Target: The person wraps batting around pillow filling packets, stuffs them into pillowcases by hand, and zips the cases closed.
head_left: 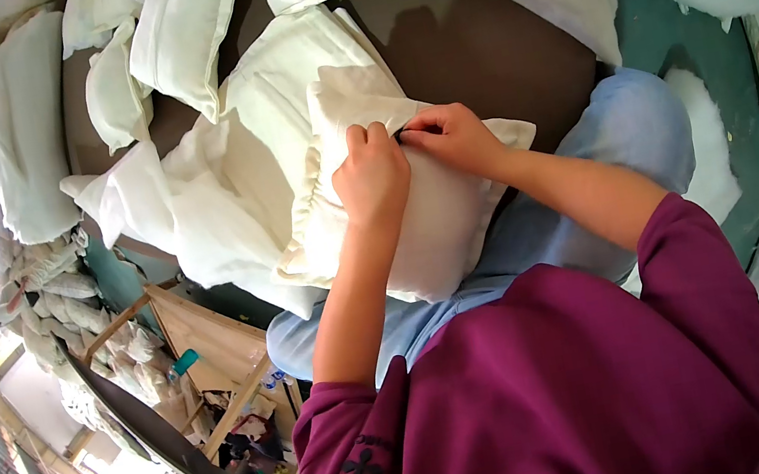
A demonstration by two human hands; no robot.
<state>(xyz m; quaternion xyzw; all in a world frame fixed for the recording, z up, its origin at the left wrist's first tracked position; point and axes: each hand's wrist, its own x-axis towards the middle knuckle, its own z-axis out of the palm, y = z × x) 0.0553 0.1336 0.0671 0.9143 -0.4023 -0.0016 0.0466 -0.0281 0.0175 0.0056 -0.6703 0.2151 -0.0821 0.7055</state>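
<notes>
A stuffed white pillow with a flanged edge rests against my lap, over other white fabric. My left hand is closed, its fingers pinching the pillow's cloth near the upper edge. Right beside it, my right hand is closed too, thumb and finger pinched at a small dark piece on the pillow. What that piece is, I cannot make out. Under and left of the pillow spreads loose white fabric, partly covered by it.
Several white pillows lie on the brown surface ahead of me. A long white pillow stands at the far left. White stuffing sits on the green floor to my right. A wooden frame stands lower left.
</notes>
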